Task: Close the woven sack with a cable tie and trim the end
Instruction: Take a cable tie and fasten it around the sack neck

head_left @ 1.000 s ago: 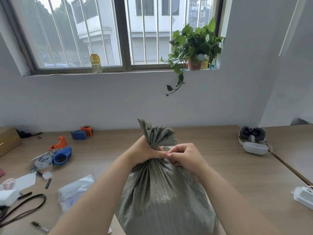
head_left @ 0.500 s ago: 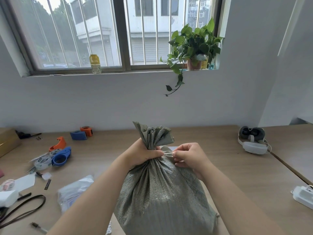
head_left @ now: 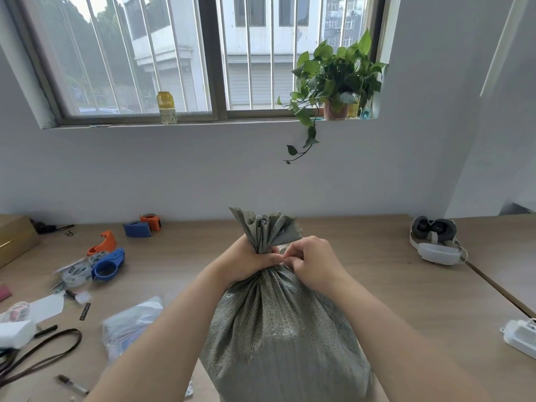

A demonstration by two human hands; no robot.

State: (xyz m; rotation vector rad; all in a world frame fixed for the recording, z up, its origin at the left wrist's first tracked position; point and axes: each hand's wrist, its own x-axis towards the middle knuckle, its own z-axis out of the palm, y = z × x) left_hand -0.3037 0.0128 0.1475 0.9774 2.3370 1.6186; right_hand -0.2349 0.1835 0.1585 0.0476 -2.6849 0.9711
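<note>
Soft daylight from the window (head_left: 203,53) (edges bowed by wide-angle), sharp throughout.

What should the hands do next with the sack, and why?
Probably the right hand should pull away from the neck to tighten the tie. The left hand grips the sack by its bunched neck, and the right pinches something tiny beside it, likely the tie's end.

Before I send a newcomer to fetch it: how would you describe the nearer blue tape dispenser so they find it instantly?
On the wooden table, look left of the woven sack into the clutter. The blue tape dispenser lies there beside a tape roll, just in front of an orange dispenser. The other blue dispenser sits farther back by the wall, paired with a second orange dispenser.
</note>
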